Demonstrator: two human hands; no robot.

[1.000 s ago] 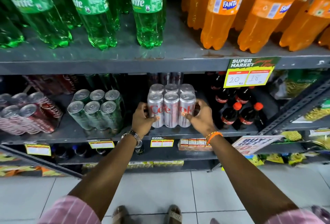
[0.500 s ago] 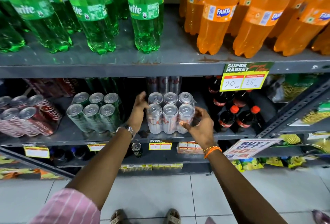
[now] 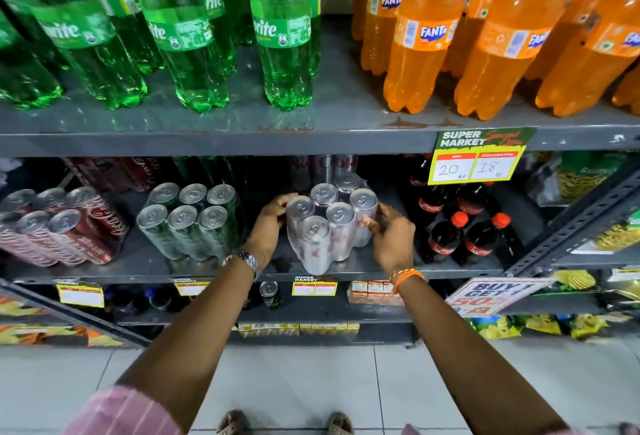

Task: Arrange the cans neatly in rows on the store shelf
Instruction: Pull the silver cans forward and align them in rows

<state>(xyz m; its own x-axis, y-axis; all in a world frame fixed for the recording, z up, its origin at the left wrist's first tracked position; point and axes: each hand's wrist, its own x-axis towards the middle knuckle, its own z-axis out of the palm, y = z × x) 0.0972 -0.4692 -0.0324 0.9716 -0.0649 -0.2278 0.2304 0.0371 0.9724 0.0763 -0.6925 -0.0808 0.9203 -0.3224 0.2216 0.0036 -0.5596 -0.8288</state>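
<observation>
Shrink-wrapped pack of 6 silver cans (image 3: 329, 226): since 0.5 s ago turned skew to grey metal shelf (image 3: 381, 261) front edge, long axis running front-left to back-right, cans upright. Left hand (image 3: 268, 226) and right hand (image 3: 391, 237) clasp its sides.

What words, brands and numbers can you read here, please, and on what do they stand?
"Sprite", partly cut off: green bottles, top shelf.
"FANTA": orange bottles, top shelf.
"SUPER MARKET", "20", "18": price card on the shelf edge.
"Coca-Cola": red cans and dark bottles.
"BUY 1 GET 1", "50": tilted sign; the rest is cut off.
"SUPER MARKET": small shelf tag; its prices are too blurred.
Silver cans: print too blurred.
</observation>
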